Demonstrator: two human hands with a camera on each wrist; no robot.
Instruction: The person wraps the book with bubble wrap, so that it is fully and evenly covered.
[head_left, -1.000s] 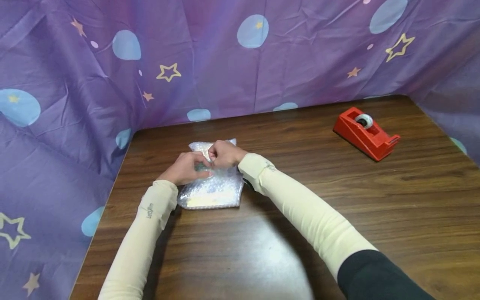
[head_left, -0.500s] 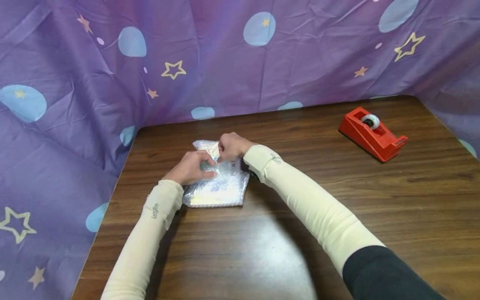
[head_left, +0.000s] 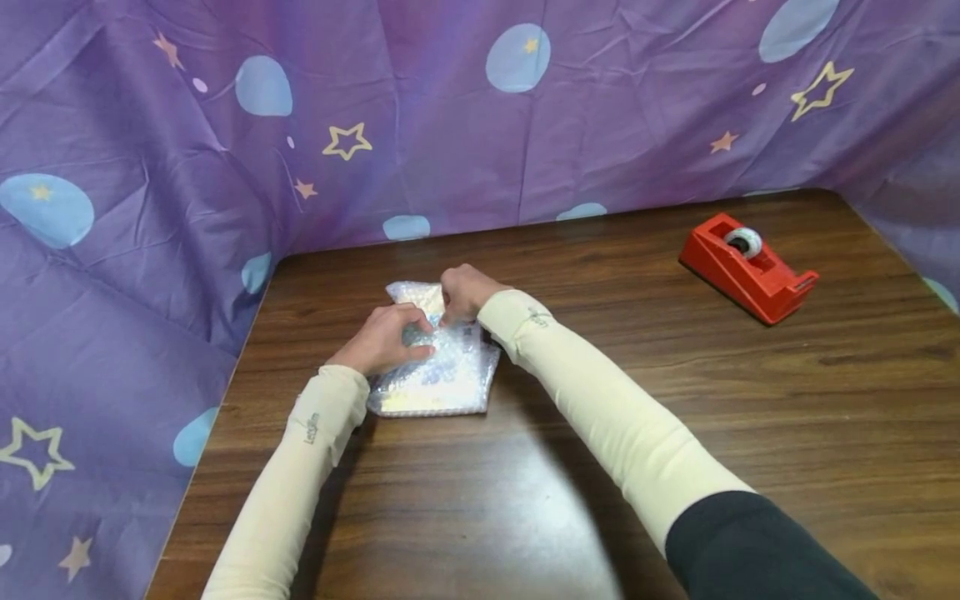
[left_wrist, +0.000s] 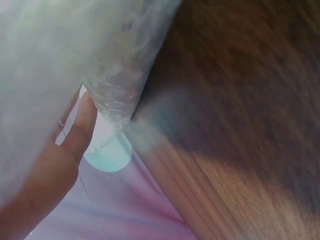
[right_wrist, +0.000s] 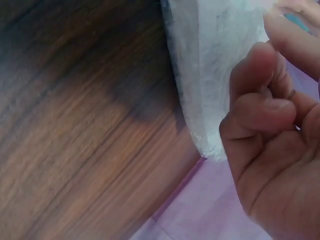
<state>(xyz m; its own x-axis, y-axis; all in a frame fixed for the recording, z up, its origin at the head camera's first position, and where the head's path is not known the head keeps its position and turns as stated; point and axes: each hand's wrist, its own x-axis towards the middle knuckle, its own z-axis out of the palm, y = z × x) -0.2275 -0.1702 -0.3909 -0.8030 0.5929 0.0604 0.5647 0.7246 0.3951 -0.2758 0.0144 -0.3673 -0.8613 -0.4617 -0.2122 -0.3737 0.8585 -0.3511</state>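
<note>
A flat, silvery bubble-wrap package lies on the wooden table, left of its middle. Over its left side my left hand rests with thumb and fingers spread in a C shape. My right hand is at the package's upper right, its fingers folded toward the palm and its thumb pointing down at the wrap. In the right wrist view, the curled fingers of that hand show nothing between them, beside the pale bubble wrap. Bubble wrap also fills the upper left of the left wrist view, partly hiding the left hand.
A red tape dispenser with a roll of clear tape stands at the back right of the table. Behind and to the left hangs a purple curtain with stars and blue spots.
The right hand has drawn away to the right from the left hand, leaving a gap between them. The left hand stays on the package, and the head view has shifted slightly.
</note>
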